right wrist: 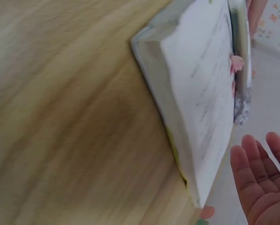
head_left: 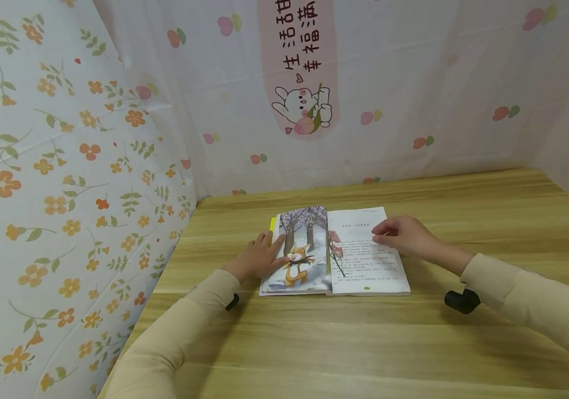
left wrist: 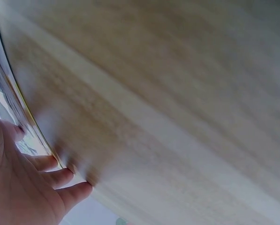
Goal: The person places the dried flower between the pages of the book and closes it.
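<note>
An open book lies on the wooden table, its left page showing a picture of an orange animal in a snowy wood, its right page printed with text. A pink-flowered sprig shows near the gutter; whether printed or loose I cannot tell. My left hand rests on the left page with fingers spread, the fingertips at its outer edge in the left wrist view. Above the outer side of the right page is my right hand, fingers loosely bent. In the right wrist view these fingers appear apart from the paper.
A wooden table extends around the book. Behind it hangs a white cloth with hearts and a rabbit print; a flowered cloth hangs at the left. Black devices show under both wrists, one beneath the right sleeve.
</note>
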The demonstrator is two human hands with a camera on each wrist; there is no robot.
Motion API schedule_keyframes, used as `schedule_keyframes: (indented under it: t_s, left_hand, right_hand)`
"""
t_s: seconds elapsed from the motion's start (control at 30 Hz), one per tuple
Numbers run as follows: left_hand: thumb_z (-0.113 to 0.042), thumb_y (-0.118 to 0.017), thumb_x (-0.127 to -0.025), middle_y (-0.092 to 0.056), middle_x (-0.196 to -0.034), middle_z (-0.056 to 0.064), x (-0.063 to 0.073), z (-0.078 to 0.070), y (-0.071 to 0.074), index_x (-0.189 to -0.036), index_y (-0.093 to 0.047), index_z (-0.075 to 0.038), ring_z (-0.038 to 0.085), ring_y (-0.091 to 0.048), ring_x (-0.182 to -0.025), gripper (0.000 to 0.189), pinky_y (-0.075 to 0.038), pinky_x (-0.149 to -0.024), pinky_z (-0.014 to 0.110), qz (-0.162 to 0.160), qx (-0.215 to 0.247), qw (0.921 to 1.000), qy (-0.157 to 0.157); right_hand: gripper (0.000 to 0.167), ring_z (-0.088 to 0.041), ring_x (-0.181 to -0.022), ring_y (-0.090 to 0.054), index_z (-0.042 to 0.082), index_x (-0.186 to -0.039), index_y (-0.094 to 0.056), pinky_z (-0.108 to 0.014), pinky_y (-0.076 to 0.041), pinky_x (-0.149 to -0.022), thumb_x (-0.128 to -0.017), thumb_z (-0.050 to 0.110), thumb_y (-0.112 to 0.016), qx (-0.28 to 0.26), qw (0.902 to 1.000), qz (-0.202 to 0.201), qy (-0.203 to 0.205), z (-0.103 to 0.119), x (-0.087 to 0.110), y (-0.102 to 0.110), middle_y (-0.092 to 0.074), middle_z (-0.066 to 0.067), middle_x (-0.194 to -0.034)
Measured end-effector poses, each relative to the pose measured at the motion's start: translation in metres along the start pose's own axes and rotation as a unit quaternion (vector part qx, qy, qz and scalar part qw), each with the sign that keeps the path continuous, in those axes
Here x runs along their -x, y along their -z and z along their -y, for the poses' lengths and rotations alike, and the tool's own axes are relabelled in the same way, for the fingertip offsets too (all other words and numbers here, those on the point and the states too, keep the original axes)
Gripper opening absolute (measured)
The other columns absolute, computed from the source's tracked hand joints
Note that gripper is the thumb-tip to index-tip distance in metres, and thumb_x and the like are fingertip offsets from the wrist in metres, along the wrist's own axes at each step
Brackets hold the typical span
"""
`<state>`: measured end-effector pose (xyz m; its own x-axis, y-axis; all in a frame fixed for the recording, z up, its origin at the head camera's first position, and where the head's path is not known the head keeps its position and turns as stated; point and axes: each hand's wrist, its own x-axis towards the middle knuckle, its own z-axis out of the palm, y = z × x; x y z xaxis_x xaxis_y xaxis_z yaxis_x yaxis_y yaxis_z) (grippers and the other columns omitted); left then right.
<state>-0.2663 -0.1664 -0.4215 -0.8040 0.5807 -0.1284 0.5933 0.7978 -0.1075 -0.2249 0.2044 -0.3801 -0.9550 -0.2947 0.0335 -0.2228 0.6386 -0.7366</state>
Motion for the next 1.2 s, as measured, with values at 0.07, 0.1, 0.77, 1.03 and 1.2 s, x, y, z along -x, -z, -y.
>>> schedule_keyframes:
  t_s: [0.07, 0.1, 0.77, 1.03, 1.2]
  left_hand:
    - [-0.054, -0.034, -0.102, -0.034, -0.143, 0.029, 0.000, 0.000, 0.000, -0.156, -0.020, -0.009, 0.041, -0.038, -0.129, 0.071, -0.042, -0.096, 0.051, 0.003, 0.006, 1.0000, 0.002]
    - [-0.054, -0.034, -0.102, -0.034, -0.143, 0.030, 0.000, 0.000, 0.000, -0.156, -0.021, -0.009, 0.041, -0.037, -0.129, 0.071, -0.042, -0.097, 0.052, 0.003, 0.012, 0.9999, 0.003]
    - [-0.053, -0.047, -0.099, -0.039, -0.136, 0.031, -0.004, 0.003, 0.002, -0.154, -0.029, -0.013, 0.042, -0.040, -0.124, 0.070, -0.034, -0.102, 0.052, -0.002, 0.083, 0.9956, 0.042]
    - [-0.050, -0.053, -0.097, -0.041, -0.134, 0.027, -0.004, 0.005, 0.002, -0.153, -0.034, -0.016, 0.038, -0.040, -0.118, 0.068, -0.036, -0.098, 0.050, -0.014, 0.144, 0.9875, 0.063]
    - [-0.047, -0.059, -0.095, -0.044, -0.131, 0.024, -0.005, 0.009, 0.001, -0.151, -0.037, -0.015, 0.036, -0.042, -0.116, 0.068, -0.039, -0.096, 0.048, -0.030, 0.186, 0.9795, 0.072]
  right_hand:
    - [0.026, -0.023, -0.087, -0.061, -0.004, -0.108, -0.069, -0.035, -0.051, -0.075, -0.092, 0.017, -0.069, 0.019, 0.9997, -0.004, 0.015, -0.003, 0.004, -0.001, -0.068, -0.009, -0.097]
    - [0.027, -0.023, -0.088, -0.062, -0.004, -0.108, -0.069, -0.035, -0.051, -0.076, -0.091, 0.017, -0.069, 0.026, 0.9994, -0.004, 0.021, -0.006, 0.007, -0.001, -0.068, -0.009, -0.097]
    - [0.061, -0.036, -0.127, -0.048, -0.001, -0.135, -0.055, -0.051, -0.042, -0.099, -0.091, 0.039, -0.068, 0.260, 0.9341, 0.088, 0.228, -0.038, 0.036, 0.001, -0.050, -0.018, -0.141]
    - [0.070, -0.040, -0.133, -0.040, 0.003, -0.143, -0.048, -0.055, -0.038, -0.101, -0.095, 0.054, -0.054, 0.297, 0.9173, 0.112, 0.240, -0.048, 0.040, -0.002, -0.043, -0.017, -0.147]
    - [0.070, -0.039, -0.134, -0.039, 0.003, -0.145, -0.044, -0.055, -0.038, -0.101, -0.097, 0.053, -0.052, 0.318, 0.9051, 0.107, 0.261, -0.054, 0.041, -0.002, -0.040, -0.017, -0.149]
